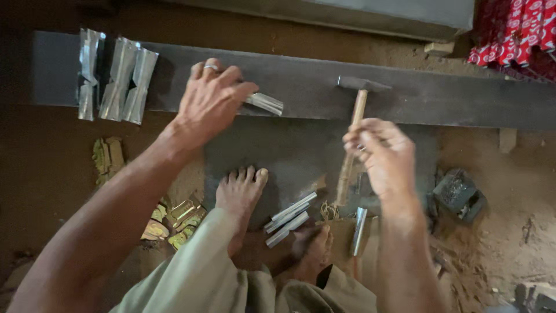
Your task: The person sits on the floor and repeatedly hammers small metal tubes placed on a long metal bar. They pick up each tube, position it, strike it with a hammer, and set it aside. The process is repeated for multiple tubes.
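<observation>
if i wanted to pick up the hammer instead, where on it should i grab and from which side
Probably the lower half of the wooden handle of the hammer, coming from the near side, as the right hand does now. The handle runs toward the person while the dark metal head rests on the dark steel beam. The left hand, pressing a shiny metal strip, sits well aside.

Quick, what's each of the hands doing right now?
Left hand: closed on a folded metal strip, pressing it onto the dark beam.
Right hand: closed around the hammer handle.
</observation>
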